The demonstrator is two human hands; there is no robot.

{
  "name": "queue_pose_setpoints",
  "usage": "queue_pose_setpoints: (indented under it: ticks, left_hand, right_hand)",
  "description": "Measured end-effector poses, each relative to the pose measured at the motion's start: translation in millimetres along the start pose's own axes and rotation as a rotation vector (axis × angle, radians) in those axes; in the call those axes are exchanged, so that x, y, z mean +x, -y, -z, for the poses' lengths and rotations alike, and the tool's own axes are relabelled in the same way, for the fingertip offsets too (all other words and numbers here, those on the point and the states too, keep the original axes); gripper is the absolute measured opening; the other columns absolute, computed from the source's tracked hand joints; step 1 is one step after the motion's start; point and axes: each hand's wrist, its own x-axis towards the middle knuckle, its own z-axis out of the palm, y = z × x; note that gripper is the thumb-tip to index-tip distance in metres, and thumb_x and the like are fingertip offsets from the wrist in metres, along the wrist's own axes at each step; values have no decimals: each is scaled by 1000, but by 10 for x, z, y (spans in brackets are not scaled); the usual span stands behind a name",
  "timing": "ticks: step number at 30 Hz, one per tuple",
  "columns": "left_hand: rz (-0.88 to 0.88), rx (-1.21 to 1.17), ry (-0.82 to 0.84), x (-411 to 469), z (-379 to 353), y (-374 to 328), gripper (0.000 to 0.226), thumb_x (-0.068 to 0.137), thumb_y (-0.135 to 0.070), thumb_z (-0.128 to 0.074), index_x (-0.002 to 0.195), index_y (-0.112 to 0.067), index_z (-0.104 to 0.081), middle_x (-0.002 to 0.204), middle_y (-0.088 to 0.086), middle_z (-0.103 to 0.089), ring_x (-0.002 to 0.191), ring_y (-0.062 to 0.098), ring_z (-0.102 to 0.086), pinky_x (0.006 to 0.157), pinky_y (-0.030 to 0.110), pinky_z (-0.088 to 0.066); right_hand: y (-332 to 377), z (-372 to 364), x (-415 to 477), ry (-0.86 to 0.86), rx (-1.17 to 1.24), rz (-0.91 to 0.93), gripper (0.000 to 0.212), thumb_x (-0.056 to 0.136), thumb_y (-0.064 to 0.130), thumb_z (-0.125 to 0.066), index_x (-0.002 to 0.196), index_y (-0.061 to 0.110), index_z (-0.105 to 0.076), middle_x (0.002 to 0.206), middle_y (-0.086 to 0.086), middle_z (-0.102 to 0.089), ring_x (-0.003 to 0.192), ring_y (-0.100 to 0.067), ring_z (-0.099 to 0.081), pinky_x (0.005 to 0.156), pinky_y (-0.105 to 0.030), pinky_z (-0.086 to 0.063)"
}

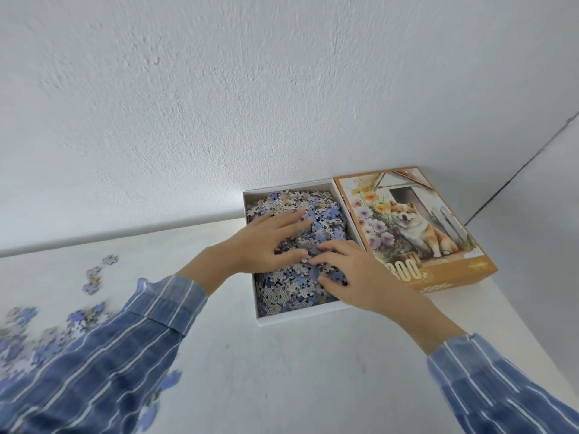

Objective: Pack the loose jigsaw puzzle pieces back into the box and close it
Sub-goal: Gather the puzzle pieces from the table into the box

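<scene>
An open white box (291, 319) stands on the white table against the wall, heaped with blue and grey puzzle pieces (326, 214). My left hand (266, 242) lies flat on the heap, fingers spread. Close beside it, my right hand (354, 277) rests on the pieces near the box's right side, fingers curled down into them. The orange lid (438, 233), printed with a dog and flowers, lies face up right beside the box. Loose pieces (94, 278) remain on the table at the left, with a blurred pile (47, 333) partly hidden by my left sleeve.
The textured white wall (219, 104) rises directly behind the box. The table's right edge (532, 333) runs diagonally near the lid, and a corner of the room shows at the far right.
</scene>
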Motion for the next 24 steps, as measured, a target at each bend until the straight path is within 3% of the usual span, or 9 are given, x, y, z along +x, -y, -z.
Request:
queue_pose_setpoints:
  ticks: [3, 5, 7, 10, 14, 20, 24]
  left_hand:
    - [20, 119, 82, -110, -48, 42, 68, 95, -68, -14, 153, -39, 7, 161, -16, 11, 148, 7, 13, 121, 39, 12]
    - [65, 180, 84, -151, -51, 76, 68, 92, -67, 0, 151, -37, 12, 161, -13, 13, 149, 11, 12, 121, 43, 10]
    - [73, 145, 59, -214, -22, 28, 66, 92, -68, -1, 150, -41, 14, 161, -13, 14, 149, 11, 12, 121, 42, 10]
    - [32, -1, -79, -437, 27, -114, 61, 98, -63, -14, 154, -42, 0, 162, -15, 6, 149, 5, 7, 122, 36, 7]
    - [79, -139, -240, -1029, -27, -189, 51, 104, -51, -18, 153, -38, -21, 163, -15, -8, 149, 2, -3, 123, 33, -4]
    - [197, -199, -235, -2199, -315, -90, 49, 105, -46, -24, 152, -33, -30, 161, -14, -15, 149, 2, -7, 123, 35, -10]
    - [285, -216, -210, -2965, -488, -5, 49, 105, -46, -23, 152, -32, -30, 161, -14, -16, 149, 1, -5, 123, 36, -10]
  right_hand:
    - [-25, 6, 96, -23, -48, -60, 35, 96, 21, -63, 131, 21, -63, 143, -2, -53, 133, -24, -43, 111, -38, -37]
    - [-6, 15, 141, -46, -65, -105, 38, 96, 16, -59, 134, 23, -61, 145, -2, -51, 135, -25, -42, 107, -45, -43]
    - [53, 27, 136, -51, -84, -144, 40, 97, 17, -56, 135, 26, -60, 148, 0, -49, 136, -24, -40, 103, -45, -45]
    - [252, 32, 52, -214, -108, -140, 37, 95, 23, -54, 130, 28, -65, 141, 1, -55, 125, -24, -50, 96, -44, -48]
    - [760, -146, -104, -363, 61, 53, 31, 95, 23, -48, 113, 20, -73, 117, 2, -64, 104, -20, -60, 88, -35, -50]
    - [1623, -851, -322, -231, 232, 272, 23, 93, 16, -53, 103, 19, -74, 112, 3, -67, 104, -14, -63, 88, -26, -51]
    - [1949, -1324, -393, -99, 212, 286, 24, 95, 27, -54, 113, 23, -70, 127, 5, -63, 121, -12, -57, 96, -31, -48]
